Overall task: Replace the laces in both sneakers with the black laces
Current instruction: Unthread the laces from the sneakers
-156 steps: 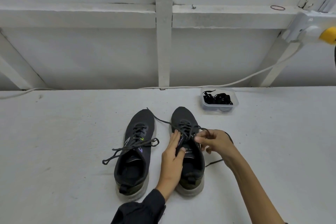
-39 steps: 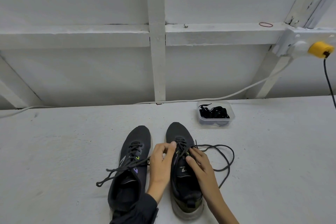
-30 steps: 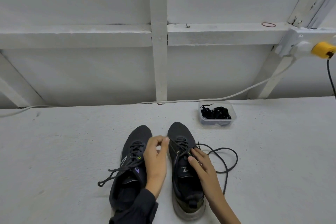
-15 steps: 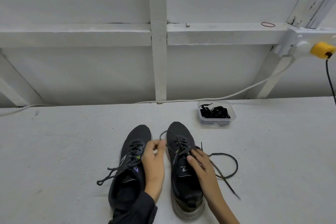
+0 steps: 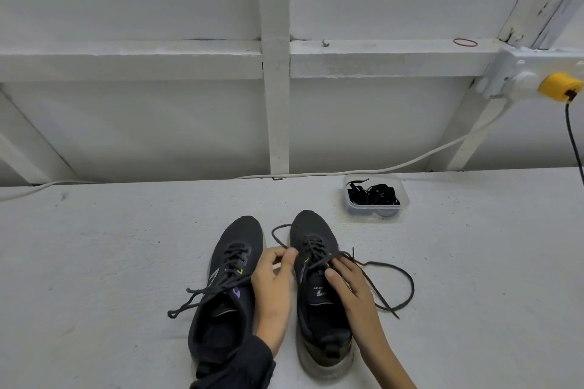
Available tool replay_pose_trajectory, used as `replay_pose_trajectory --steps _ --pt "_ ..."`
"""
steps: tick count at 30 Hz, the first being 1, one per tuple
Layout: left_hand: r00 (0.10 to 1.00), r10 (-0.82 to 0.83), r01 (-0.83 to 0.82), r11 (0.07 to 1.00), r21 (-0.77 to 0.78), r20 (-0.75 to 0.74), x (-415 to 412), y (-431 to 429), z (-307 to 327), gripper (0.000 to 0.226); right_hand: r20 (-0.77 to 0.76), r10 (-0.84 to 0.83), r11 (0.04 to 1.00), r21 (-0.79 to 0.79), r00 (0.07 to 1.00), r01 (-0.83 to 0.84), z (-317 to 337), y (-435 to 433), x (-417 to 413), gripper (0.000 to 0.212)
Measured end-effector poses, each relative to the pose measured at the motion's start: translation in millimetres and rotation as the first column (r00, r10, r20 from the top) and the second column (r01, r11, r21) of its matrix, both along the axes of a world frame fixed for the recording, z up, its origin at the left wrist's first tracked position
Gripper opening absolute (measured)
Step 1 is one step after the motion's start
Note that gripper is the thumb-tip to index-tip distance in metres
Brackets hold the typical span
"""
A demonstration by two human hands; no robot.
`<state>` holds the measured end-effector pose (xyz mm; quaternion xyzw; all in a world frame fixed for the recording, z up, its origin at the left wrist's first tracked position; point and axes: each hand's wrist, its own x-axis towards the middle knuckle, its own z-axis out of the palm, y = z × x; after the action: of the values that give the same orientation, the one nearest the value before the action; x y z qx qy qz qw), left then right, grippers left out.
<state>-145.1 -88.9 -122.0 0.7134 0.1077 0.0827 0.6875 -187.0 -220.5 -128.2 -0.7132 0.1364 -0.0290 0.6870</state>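
Two dark sneakers stand side by side on the white surface, toes pointing away from me. The left sneaker (image 5: 224, 287) keeps its dark lace, with loose ends trailing left. The right sneaker (image 5: 316, 287) has its lace partly pulled out. My left hand (image 5: 273, 290) lies between the shoes and pinches one strand of that lace (image 5: 392, 287), which loops past the toe. My right hand (image 5: 347, 284) rests on the right sneaker's tongue with fingers at the eyelets. The other strand loops out on the surface to the right. Black laces (image 5: 374, 194) lie bundled in a clear tub.
The clear plastic tub (image 5: 376, 211) sits behind and to the right of the shoes, near the wall. A white cable (image 5: 410, 161) runs along the wall's foot up to a socket with a yellow plug (image 5: 561, 87). A white framed wall closes the back.
My left hand has pulled a strand out of the right sneaker's upper eyelets, so a loop now arcs past the toe. The free end on the right has spread wider over the surface.
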Motion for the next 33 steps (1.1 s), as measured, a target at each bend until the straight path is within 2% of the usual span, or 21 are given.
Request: replay_pose_trajectory --steps 2,4,9,11,13,15,21,23,26,29,31,33 --pt "0.994 0.105 -0.104 0.994 -0.040 0.036 4.6 -0.1 6.9 0.011 -0.002 0.004 1.000 0.001 1.000 -0.004 -1.1 0.0 -0.6 0.033" --pt "0.992 0.124 -0.121 0.991 -0.063 0.040 7.4 -1.3 7.1 0.012 -0.012 -0.002 1.000 -0.003 1.000 0.002 -3.1 -0.3 -0.8 0.038" --pt "0.997 -0.053 0.047 0.993 -0.105 -0.060 -3.7 -5.7 -3.2 0.018 -0.016 -0.012 1.000 0.001 1.000 0.012 -2.9 1.1 1.1 0.038" --pt "0.987 -0.138 0.133 0.989 -0.067 -0.084 -10.3 -6.2 -12.8 0.017 -0.018 -0.015 1.000 0.005 1.000 0.015 -3.2 1.0 1.5 0.035" --pt "0.986 -0.150 0.151 0.988 0.011 -0.070 -9.4 -4.4 -16.2 0.016 -0.022 -0.012 1.000 0.010 1.000 0.012 -2.7 1.2 1.7 0.033" --pt "0.994 -0.104 0.105 0.994 0.022 -0.035 -3.6 -2.5 -10.0 0.016 -0.021 -0.010 1.000 0.012 1.000 0.011 -2.3 0.7 0.5 0.033" --pt "0.993 0.112 -0.109 0.990 -0.085 0.031 11.4 1.7 6.1 0.015 -0.016 -0.006 1.000 0.008 1.000 0.006 -2.9 0.3 -0.7 0.037" --pt "0.997 0.075 -0.074 0.992 -0.100 0.010 7.4 0.6 5.3 0.015 -0.014 -0.008 1.000 0.017 1.000 0.008 -2.5 0.4 -0.7 0.036" --pt "0.995 -0.075 0.067 0.991 -0.116 -0.067 -5.7 -3.6 -6.5 0.015 -0.008 -0.015 1.000 0.025 1.000 0.015 -2.7 1.0 0.3 0.031" --pt "0.981 -0.174 0.170 0.984 -0.060 -0.088 -11.6 -4.4 -13.1 0.015 -0.006 -0.016 0.999 0.029 1.000 0.016 -3.2 1.5 1.6 0.032" --pt "0.989 -0.141 0.140 0.990 -0.025 -0.049 -5.0 -2.9 -6.8 0.017 -0.010 -0.016 0.999 0.033 1.000 0.016 -3.7 0.9 1.4 0.032" --pt "0.999 -0.039 0.039 0.999 -0.025 -0.004 2.6 -1.4 6.8 0.020 -0.013 -0.015 0.999 0.042 1.000 0.015 -3.0 -0.1 0.5 0.034"
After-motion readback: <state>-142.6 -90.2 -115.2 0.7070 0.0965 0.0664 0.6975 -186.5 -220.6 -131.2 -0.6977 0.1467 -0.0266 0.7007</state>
